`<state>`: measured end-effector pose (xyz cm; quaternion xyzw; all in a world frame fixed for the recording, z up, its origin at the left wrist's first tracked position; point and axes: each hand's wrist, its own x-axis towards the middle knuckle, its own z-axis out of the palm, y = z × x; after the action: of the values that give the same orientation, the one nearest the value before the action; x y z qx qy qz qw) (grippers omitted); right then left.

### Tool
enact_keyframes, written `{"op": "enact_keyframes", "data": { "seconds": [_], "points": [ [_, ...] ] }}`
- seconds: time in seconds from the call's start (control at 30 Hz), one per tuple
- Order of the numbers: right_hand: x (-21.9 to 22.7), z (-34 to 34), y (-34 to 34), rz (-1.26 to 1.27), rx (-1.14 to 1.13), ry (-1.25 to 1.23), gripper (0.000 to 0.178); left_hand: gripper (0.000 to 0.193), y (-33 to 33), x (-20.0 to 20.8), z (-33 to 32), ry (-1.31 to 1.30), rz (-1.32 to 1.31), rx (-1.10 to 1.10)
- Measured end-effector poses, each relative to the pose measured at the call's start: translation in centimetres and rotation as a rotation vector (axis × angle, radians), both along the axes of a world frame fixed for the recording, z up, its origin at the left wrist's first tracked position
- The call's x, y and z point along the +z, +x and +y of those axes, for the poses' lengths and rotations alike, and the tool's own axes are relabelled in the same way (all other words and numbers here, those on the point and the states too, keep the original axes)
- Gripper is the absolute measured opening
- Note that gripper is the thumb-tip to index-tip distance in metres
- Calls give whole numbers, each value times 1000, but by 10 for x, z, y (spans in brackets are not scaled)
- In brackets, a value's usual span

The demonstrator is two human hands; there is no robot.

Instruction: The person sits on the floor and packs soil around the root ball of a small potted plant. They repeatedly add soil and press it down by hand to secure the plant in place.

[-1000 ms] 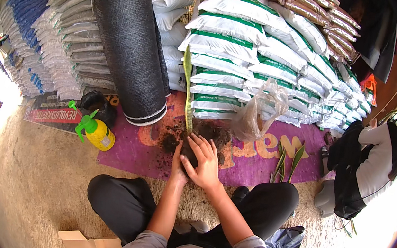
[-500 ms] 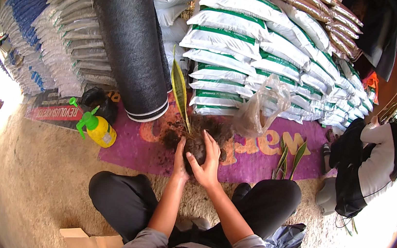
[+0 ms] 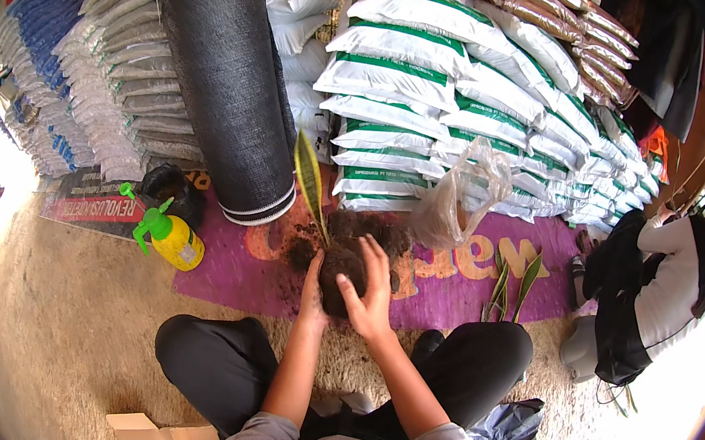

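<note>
Stacked white sacks with green bands fill the back of this storeroom, beside a tall roll of black mesh, and a purple printed mat lies on the sandy floor in front of them. The person sits cross-legged at the mat's edge. Between the two hands is a dark, rounded clump of soil and roots with a long green leaf edged in yellow rising from it, tilted slightly to the left. The left hand presses flat against the clump's left side, fingers together. The right hand cups the right side, fingers spread and curled over the top. Both are grasping the clump, held just above a scatter of loose dark soil on the mat.

A yellow spray bottle with a green trigger lies on the mat's left end, well apart. A crumpled clear plastic bag stands just behind the soil, and a few loose green cuttings lie to the right.

Compared with a second ago, the clump sits higher and nearer the person, and the leaf shows taller against the sacks.
</note>
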<state>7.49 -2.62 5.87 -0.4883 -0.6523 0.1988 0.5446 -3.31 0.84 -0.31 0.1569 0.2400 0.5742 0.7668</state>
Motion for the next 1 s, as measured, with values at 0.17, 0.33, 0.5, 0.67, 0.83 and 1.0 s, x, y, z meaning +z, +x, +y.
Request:
{"op": "enact_keyframes", "data": {
  "seconds": [0.17, 0.33, 0.5, 0.67, 0.83, 1.0],
  "points": [
    [-3, 6, 3, 569, 126, -265, 74, 58, 8, 38, -10, -16, 143, 103],
    [-6, -6, -7, 318, 78, -41, 78, 56, 11, 38, -12, -1, -111, 45],
    [25, -16, 7, -60, -34, 94, 78, 52, -2, 12, -5, 55, -282, -6],
    [40, -16, 18, -198, -129, 193, 71, 48, 0, 6, -4, 55, -344, -29],
    [15, -3, 3, -257, 120, -134, 71, 48, 8, 8, -6, 36, -239, 13],
    [25, -5, 19, 52, -9, 57, 62, 49, -8, -8, 2, 33, -213, 19]
  ]
}}
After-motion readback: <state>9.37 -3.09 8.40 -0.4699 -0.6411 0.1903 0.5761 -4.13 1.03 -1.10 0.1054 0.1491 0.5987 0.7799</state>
